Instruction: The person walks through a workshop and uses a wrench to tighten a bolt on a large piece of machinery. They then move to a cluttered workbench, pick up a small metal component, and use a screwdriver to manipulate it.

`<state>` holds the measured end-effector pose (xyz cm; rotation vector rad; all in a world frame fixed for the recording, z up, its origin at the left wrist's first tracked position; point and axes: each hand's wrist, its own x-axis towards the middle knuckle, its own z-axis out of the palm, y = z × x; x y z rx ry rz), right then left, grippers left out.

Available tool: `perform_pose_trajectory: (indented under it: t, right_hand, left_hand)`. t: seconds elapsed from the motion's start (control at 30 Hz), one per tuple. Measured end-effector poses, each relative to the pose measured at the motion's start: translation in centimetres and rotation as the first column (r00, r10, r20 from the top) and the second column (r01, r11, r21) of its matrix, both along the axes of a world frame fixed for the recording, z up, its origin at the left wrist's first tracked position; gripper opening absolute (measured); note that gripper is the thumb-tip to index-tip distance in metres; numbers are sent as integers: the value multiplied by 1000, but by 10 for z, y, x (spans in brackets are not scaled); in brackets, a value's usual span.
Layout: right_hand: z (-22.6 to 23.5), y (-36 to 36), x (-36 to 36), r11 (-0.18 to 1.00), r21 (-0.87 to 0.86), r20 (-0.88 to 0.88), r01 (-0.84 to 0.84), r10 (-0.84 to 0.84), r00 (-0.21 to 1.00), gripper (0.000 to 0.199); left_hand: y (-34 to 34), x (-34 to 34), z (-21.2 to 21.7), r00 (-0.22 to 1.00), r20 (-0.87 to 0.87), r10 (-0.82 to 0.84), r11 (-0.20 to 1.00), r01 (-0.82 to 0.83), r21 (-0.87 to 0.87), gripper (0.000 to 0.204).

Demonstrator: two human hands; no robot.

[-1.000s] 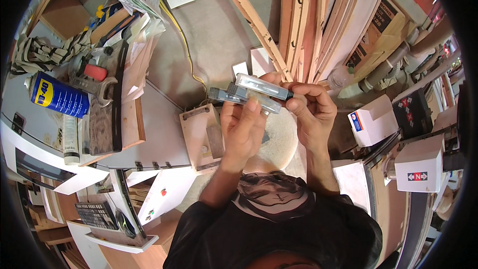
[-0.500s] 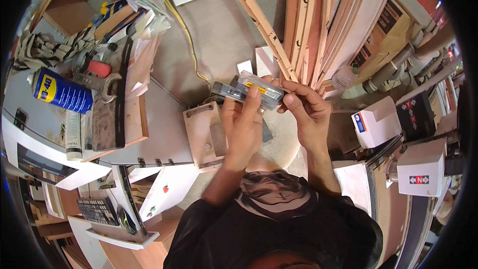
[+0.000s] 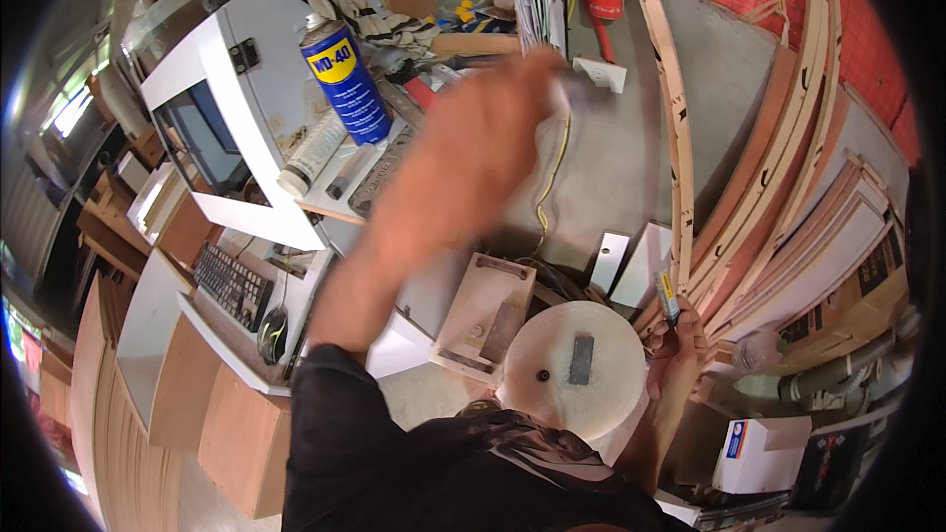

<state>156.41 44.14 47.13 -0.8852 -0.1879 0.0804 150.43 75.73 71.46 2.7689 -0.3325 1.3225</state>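
Fingers of right hand (image 3: 680, 343) closed on small grey-and-yellow case (image 3: 668, 298), held upright before lower end of wooden strip (image 3: 673, 128). Near it, round pale seat (image 3: 621, 374) with dark flat piece (image 3: 581, 360) on top; wooden box (image 3: 488, 284) just beside seat. Left hand (image 3: 473, 153) raised, blurred: cannot tell if fingers apart or together. Left of it, blue spray can (image 3: 345, 84); farther, black keyboard (image 3: 232, 284).
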Motion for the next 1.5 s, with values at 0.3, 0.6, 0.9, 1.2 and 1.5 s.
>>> perform_pose_trajectory:
  t: [0.3, 0.6, 0.9, 1.2, 1.5]
  right_hand:
    - [-4, 4, -13, 994, 11, -68, -112, 112, 991, 33]
    - [0, -35, -4, 990, 133, -98, -55, 68, 993, 33]
    - [18, 0, -21, 982, -15, -108, -186, 184, 977, 33]
    - [14, 16, -27, 905, 40, -296, -423, 415, 860, 27]
    - [32, 17, -58, 953, -276, -92, -126, 104, 990, 40]
  left_hand:
    - [205, 169, 45, 480, -492, 726, 687, -522, 505, 57]
    - [-13, 55, 17, 998, 42, -44, 966, 32, 257, 34]
    - [-161, 30, -190, 680, -16, -733, 166, 156, -974, 42]
    - [-176, 29, -228, 633, 199, -748, -302, -59, -951, 48]
    - [-183, 36, -205, 755, 490, -436, -714, 42, -699, 40]
